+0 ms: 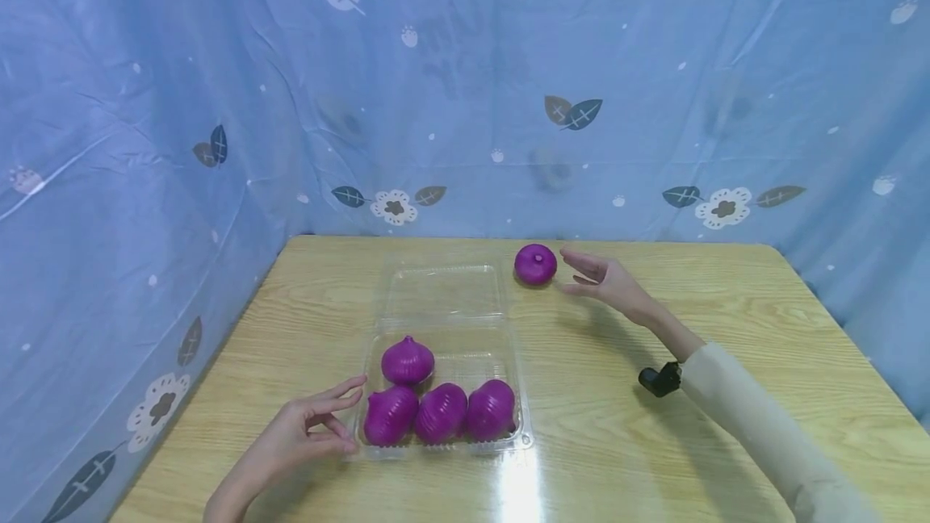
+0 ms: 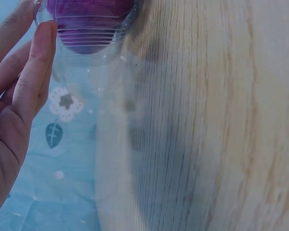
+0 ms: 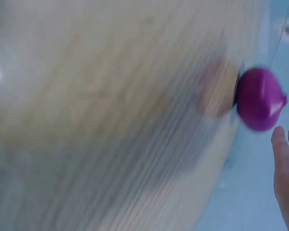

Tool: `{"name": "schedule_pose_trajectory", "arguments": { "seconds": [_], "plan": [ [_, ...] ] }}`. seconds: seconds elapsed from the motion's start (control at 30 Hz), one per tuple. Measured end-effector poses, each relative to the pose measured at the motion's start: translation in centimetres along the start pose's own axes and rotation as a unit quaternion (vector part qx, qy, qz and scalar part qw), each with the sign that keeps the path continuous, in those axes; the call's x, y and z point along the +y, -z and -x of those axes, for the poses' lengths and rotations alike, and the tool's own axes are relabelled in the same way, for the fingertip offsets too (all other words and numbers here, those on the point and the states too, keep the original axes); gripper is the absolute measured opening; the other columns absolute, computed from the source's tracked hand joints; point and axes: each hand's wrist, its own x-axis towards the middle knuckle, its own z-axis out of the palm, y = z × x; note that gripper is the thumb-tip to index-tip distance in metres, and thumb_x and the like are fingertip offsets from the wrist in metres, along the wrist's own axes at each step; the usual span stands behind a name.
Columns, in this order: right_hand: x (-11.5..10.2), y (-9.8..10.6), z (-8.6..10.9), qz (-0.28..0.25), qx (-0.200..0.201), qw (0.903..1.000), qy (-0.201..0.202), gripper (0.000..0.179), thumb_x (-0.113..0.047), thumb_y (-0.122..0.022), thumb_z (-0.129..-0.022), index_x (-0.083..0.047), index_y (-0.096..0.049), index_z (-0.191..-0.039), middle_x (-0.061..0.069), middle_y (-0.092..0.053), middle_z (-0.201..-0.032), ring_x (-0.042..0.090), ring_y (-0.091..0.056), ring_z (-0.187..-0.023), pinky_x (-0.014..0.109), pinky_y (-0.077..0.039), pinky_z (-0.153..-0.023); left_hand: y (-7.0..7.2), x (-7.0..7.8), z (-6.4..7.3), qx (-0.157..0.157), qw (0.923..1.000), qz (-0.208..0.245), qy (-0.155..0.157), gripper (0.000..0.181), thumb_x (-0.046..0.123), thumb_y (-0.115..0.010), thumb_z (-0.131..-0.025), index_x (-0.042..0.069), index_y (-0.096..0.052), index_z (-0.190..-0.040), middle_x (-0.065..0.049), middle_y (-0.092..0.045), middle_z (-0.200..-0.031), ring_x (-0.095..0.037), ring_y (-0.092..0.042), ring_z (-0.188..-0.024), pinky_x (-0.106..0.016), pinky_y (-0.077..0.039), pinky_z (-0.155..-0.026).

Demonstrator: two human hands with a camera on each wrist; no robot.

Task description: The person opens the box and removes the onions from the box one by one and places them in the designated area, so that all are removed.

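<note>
A clear plastic clamshell container (image 1: 519, 426) lies open on the table, its lid (image 1: 445, 293) folded back towards the far side. Several purple onions (image 1: 391, 416) sit in its base, three along the near side and one behind at the left. My left hand (image 1: 301, 426) is at the container's left side, thumb and index finger spread apart along the edge; in the left wrist view a fingertip touches the clear plastic. Near the table's back edge stands a single purple onion (image 1: 535, 265). My right hand (image 1: 606, 285) is just right of it, fingers extended and apart from it.
The wooden table (image 1: 654, 466) meets a blue patterned curtain (image 1: 465, 103) at the back and the sides. A black device (image 1: 659, 379) is attached at my right sleeve. Light glares on the table in front of the container.
</note>
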Motion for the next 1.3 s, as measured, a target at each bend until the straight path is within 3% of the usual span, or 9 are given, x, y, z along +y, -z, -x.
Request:
{"name": "schedule_pose_trajectory", "arguments": {
  "seconds": [0.23, 0.33, 0.57, 0.63, 0.8, 0.9, 1.07, 1.17, 1.3],
  "plan": [
    [-1.8, -2.8, 1.9, -0.027, -0.063, 0.9969, 0.037, 0.068, -0.002, -0.07, -0.086, 0.007, -0.035, -0.143, 0.024, -0.03, -0.15, 0.039, -0.026, -0.138, 0.036, -0.036, -0.107, 0.1, 0.0, 0.1, -0.002, 1.0, 0.002, 0.007, 0.062, 0.014, -0.074, -0.083, -0.013, -0.047, -0.132, -0.015, -0.038, -0.147, -0.014, -0.065, -0.079, -0.034, -0.059, -0.074],
    [-2.7, -4.2, 2.7, -0.036, -0.099, 0.9929, 0.054, 0.068, -0.004, -0.07, -0.086, 0.005, -0.035, -0.144, 0.024, -0.03, -0.15, 0.039, -0.027, -0.137, 0.037, -0.035, -0.108, 0.1, 0.0, 0.1, 0.001, 1.0, -0.001, 0.006, 0.063, 0.014, -0.074, -0.083, -0.013, -0.046, -0.132, -0.018, -0.038, -0.146, -0.014, -0.066, -0.078, -0.035, -0.059, -0.075],
    [-4.3, -6.8, 4.4, -0.055, -0.172, 0.9799, 0.086, 0.065, 0.001, -0.068, -0.086, 0.003, -0.037, -0.144, 0.019, -0.033, -0.15, 0.02, -0.034, -0.138, 0.031, -0.035, -0.109, 0.2, -0.1, -0.1, 0.01, 0.9999, -0.014, 0.002, 0.064, 0.016, -0.075, -0.082, -0.012, -0.047, -0.132, -0.027, -0.036, -0.143, -0.014, -0.065, -0.077, -0.034, -0.059, -0.075],
    [-4.5, -7.5, 4.8, -0.06, -0.192, 0.9752, 0.092, 0.065, 0.003, -0.067, -0.086, 0.003, -0.037, -0.144, 0.019, -0.033, -0.15, 0.017, -0.035, -0.137, 0.03, -0.035, -0.109, 0.2, -0.2, -0.1, 0.008, 0.9999, -0.007, 0.001, 0.064, 0.015, -0.075, -0.082, -0.013, -0.047, -0.132, -0.023, -0.038, -0.144, -0.014, -0.066, -0.078, -0.033, -0.059, -0.075],
    [-4.5, -9.0, 6.1, -0.084, -0.247, 0.961, 0.09, 0.062, 0.006, -0.065, -0.087, 0.005, -0.037, -0.143, 0.021, -0.032, -0.15, 0.017, -0.035, -0.137, 0.031, -0.034, -0.11, 0.0, -0.4, 0.2, -0.002, 0.9999, 0.013, -0.01, 0.062, 0.011, -0.073, -0.083, -0.016, -0.045, -0.131, 0.003, -0.041, -0.148, -0.015, -0.066, -0.078, -0.033, -0.059, -0.074],
    [-4.3, -9.7, 6.8, -0.104, -0.272, 0.9531, 0.082, 0.06, 0.006, -0.064, -0.088, 0.006, -0.038, -0.142, 0.026, -0.032, -0.149, 0.018, -0.036, -0.136, 0.031, -0.034, -0.109, -0.2, -0.4, 0.3, -0.003, 0.9998, 0.016, -0.014, 0.062, 0.011, -0.073, -0.083, -0.016, -0.045, -0.131, 0.01, -0.041, -0.147, -0.015, -0.066, -0.078, -0.033, -0.059, -0.073],
    [-4.0, -10.8, 7.2, -0.125, -0.28, 0.95, 0.057, 0.06, 0.003, -0.066, -0.087, 0.007, -0.039, -0.141, 0.026, -0.035, -0.147, 0.02, -0.037, -0.136, 0.029, -0.033, -0.11, -0.2, -0.4, 0.3, 0.002, 0.9999, 0.008, -0.012, 0.062, 0.012, -0.074, -0.083, -0.015, -0.046, -0.131, 0.014, -0.042, -0.146, -0.015, -0.066, -0.077, -0.032, -0.059, -0.072],
    [-4.1, -11.3, 7.1, -0.123, -0.267, 0.9553, 0.034, 0.061, 0.001, -0.068, -0.086, 0.007, -0.04, -0.14, 0.024, -0.037, -0.146, 0.024, -0.038, -0.135, 0.028, -0.033, -0.109, -0.1, -0.3, 0.2, 0.005, 1.0, 0.005, -0.007, 0.063, 0.013, -0.074, -0.083, -0.015, -0.046, -0.131, 0.016, -0.042, -0.145, -0.014, -0.066, -0.078, -0.032, -0.059, -0.073],
    [-4.7, -11.9, 6.6, -0.102, -0.243, 0.9646, -0.003, 0.064, -0.005, -0.072, -0.084, 0.006, -0.041, -0.14, 0.024, -0.038, -0.146, 0.032, -0.037, -0.134, 0.027, -0.035, -0.108, -0.2, -0.2, 0.1, 0.006, 0.9999, 0.006, -0.008, 0.063, 0.012, -0.074, -0.082, -0.015, -0.046, -0.131, 0.01, -0.043, -0.147, -0.014, -0.066, -0.078, -0.033, -0.059, -0.074]
  ]
}}
